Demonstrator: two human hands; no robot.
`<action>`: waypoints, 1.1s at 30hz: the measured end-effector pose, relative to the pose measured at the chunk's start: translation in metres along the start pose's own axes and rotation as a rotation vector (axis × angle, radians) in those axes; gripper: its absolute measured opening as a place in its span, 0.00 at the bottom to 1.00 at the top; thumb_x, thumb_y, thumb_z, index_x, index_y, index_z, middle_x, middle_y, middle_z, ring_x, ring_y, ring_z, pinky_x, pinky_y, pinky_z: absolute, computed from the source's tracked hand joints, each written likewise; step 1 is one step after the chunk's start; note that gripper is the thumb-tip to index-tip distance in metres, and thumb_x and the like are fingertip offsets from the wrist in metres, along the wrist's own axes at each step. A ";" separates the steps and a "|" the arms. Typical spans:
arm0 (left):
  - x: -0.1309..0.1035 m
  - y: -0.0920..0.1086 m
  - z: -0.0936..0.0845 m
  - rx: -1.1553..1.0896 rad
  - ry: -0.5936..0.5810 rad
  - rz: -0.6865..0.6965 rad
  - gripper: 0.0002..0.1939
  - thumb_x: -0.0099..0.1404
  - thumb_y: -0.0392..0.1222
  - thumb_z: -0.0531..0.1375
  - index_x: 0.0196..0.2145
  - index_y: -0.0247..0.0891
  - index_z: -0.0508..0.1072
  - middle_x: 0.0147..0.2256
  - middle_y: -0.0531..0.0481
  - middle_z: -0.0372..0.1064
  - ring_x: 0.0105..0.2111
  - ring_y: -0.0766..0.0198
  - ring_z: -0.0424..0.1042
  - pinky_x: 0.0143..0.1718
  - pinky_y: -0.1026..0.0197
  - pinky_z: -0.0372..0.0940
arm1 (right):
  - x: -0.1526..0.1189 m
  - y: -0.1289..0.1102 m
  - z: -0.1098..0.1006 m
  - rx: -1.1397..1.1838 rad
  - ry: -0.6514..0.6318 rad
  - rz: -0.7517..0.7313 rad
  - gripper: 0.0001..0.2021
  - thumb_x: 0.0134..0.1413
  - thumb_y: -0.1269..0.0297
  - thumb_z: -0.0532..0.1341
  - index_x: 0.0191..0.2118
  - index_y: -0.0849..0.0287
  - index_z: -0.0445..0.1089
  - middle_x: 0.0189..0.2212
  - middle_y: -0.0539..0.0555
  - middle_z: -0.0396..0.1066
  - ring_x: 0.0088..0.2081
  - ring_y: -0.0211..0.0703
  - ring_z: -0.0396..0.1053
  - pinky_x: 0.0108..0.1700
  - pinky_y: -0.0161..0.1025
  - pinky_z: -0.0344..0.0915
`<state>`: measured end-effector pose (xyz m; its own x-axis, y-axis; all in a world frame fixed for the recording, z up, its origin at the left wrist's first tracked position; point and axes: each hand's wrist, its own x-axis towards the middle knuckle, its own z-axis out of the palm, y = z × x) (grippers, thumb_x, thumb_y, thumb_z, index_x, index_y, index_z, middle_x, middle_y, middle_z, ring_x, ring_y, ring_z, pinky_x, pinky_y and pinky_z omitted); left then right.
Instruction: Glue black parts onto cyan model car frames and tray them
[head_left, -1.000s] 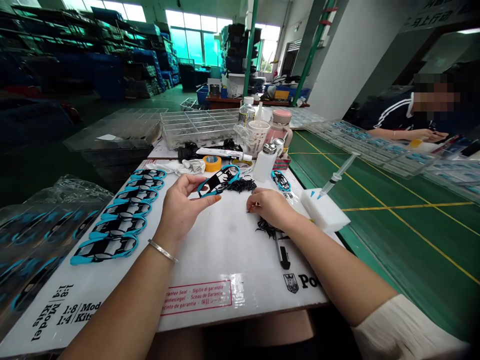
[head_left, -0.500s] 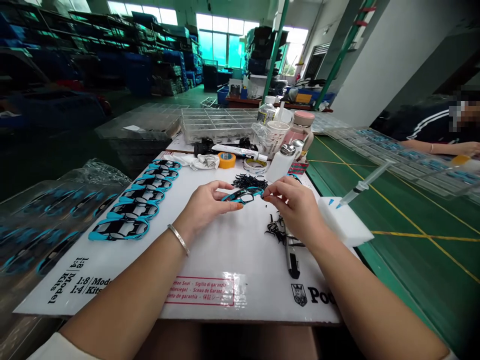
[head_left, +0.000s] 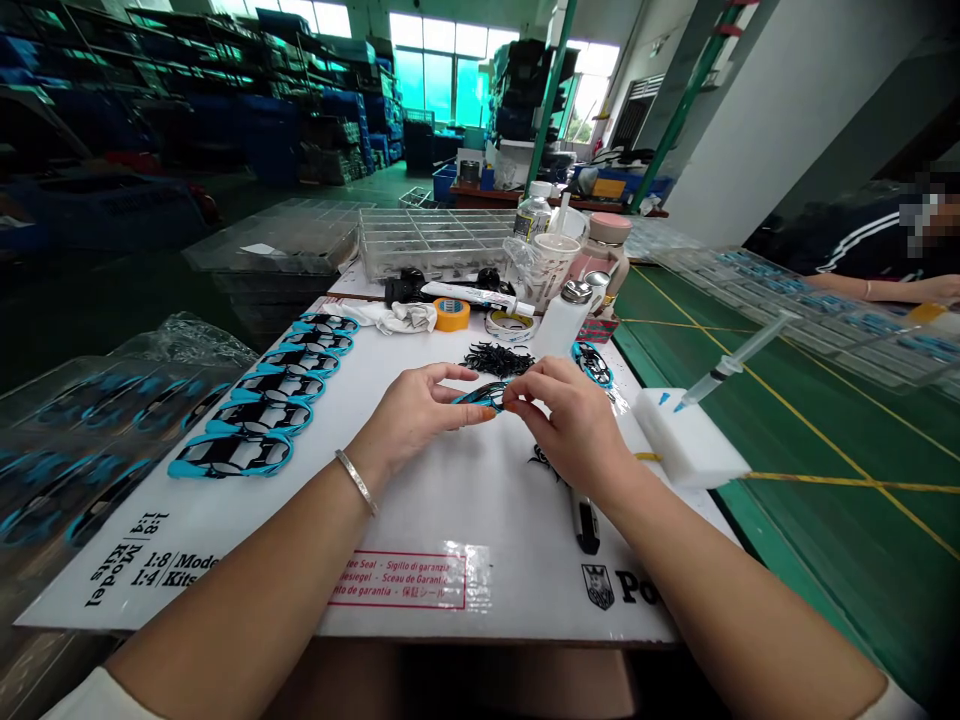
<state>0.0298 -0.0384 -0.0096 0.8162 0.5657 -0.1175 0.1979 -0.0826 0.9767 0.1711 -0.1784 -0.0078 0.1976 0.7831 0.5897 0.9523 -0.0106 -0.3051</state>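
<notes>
On the near right, a grey-and-black tool (head_left: 586, 528) lies beside the right forearm (head_left: 675, 530), which could knock it by swinging wide. Farther in, over the worktop (head_left: 442, 500), the left hand (head_left: 412, 412) has its fingers clamped on a blue-rimmed frame (head_left: 484, 394); the right hand (head_left: 574, 420) pinches its fingers together at the frame's right end, on what I cannot quite tell. Uneven pressure could bend the rim. Beyond, a dipping knuckle could scatter the loose black strips (head_left: 499, 358).

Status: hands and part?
Left hand holding blue-and-black part. Right hand at its right end, grip unclear. Pile of black pieces just beyond; nothing visibly blocking.
</notes>
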 end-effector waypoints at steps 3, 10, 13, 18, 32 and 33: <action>-0.001 0.001 -0.001 0.004 0.006 0.002 0.32 0.47 0.51 0.72 0.49 0.43 0.71 0.35 0.50 0.77 0.35 0.59 0.74 0.39 0.59 0.62 | 0.000 -0.002 0.000 0.003 -0.009 0.002 0.05 0.58 0.74 0.60 0.34 0.58 0.72 0.33 0.52 0.67 0.36 0.42 0.63 0.35 0.37 0.58; -0.002 0.003 0.000 0.013 0.022 0.029 0.31 0.47 0.50 0.72 0.48 0.42 0.71 0.35 0.49 0.78 0.37 0.57 0.74 0.41 0.58 0.62 | -0.001 -0.007 0.001 -0.032 -0.028 0.067 0.05 0.58 0.73 0.60 0.34 0.58 0.72 0.31 0.51 0.67 0.35 0.41 0.63 0.34 0.37 0.56; -0.003 0.003 0.001 0.030 0.044 0.046 0.31 0.47 0.49 0.72 0.48 0.41 0.72 0.34 0.49 0.78 0.37 0.56 0.75 0.40 0.58 0.63 | -0.002 -0.008 0.002 -0.054 -0.019 0.103 0.04 0.57 0.73 0.61 0.34 0.58 0.72 0.30 0.50 0.66 0.33 0.40 0.63 0.33 0.36 0.55; -0.004 0.004 0.002 0.028 0.060 0.059 0.32 0.47 0.50 0.72 0.49 0.41 0.71 0.33 0.49 0.78 0.37 0.56 0.75 0.39 0.58 0.63 | -0.003 -0.008 0.002 -0.071 0.003 0.082 0.04 0.56 0.71 0.61 0.33 0.57 0.73 0.30 0.51 0.67 0.33 0.40 0.63 0.32 0.36 0.55; -0.002 -0.002 -0.001 -0.138 -0.020 0.039 0.35 0.49 0.48 0.72 0.54 0.38 0.69 0.33 0.46 0.77 0.34 0.58 0.73 0.38 0.56 0.67 | -0.001 -0.005 -0.003 0.129 -0.043 0.115 0.04 0.53 0.72 0.64 0.33 0.56 0.76 0.27 0.49 0.66 0.28 0.36 0.62 0.30 0.35 0.55; -0.003 -0.001 0.000 -0.124 -0.007 0.038 0.36 0.48 0.48 0.72 0.54 0.39 0.69 0.33 0.46 0.77 0.33 0.58 0.73 0.38 0.56 0.67 | -0.001 -0.006 -0.002 0.124 -0.053 0.133 0.04 0.53 0.72 0.64 0.33 0.56 0.75 0.27 0.49 0.66 0.28 0.36 0.62 0.30 0.35 0.55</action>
<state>0.0276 -0.0397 -0.0097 0.8259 0.5581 -0.0805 0.0982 -0.0017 0.9952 0.1656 -0.1805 -0.0048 0.3045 0.8115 0.4988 0.8818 -0.0421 -0.4698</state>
